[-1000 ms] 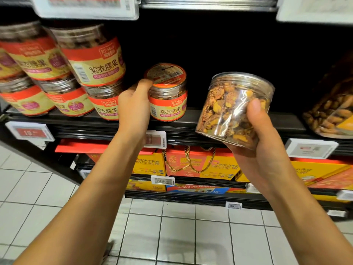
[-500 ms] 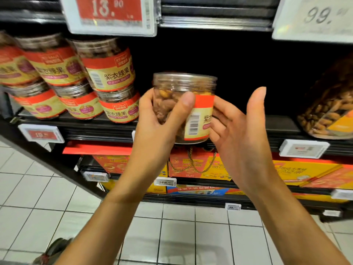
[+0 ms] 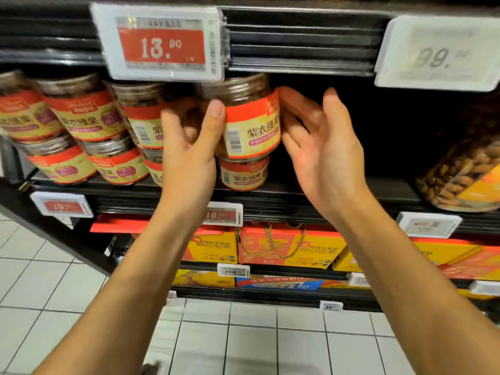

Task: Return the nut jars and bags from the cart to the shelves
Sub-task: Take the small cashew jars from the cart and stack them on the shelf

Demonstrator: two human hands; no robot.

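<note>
On the middle shelf (image 3: 338,194), just right of the stacked jars (image 3: 81,117), your left hand (image 3: 190,150) grips the nut jar (image 3: 250,119) — thumb curled across its front beside the barcode, the other fingers wrapped round its left side. The jar is close to upright, tilted a little, directly above a smaller jar (image 3: 243,173) with the same red-and-yellow label that stands on the shelf. The two look to be touching, bottom to lid, but the blur keeps you from being sure. The nut jar's lid reaches up to the lower edge of the red price tag (image 3: 159,41) reading 13.90 on the shelf rail above.

Your right hand (image 3: 323,150) holds nothing — palm turned toward the jar, fingers (image 3: 293,104) straight and spread, their tips at the label's right edge. Whether they touch it or lie just beside it, you cannot tell.

The stacked jars fill the left of the shelf two high. Far to the right on the same shelf stands a large clear jar (image 3: 465,174) of brown nuts, well apart from your hands, under a pale tag (image 3: 438,54) reading 99.00. On the shelf below lie orange-and-yellow gift boxes (image 3: 286,247), one with a gold cord handle. White floor tiles (image 3: 243,345) run beneath your forearms.
</note>
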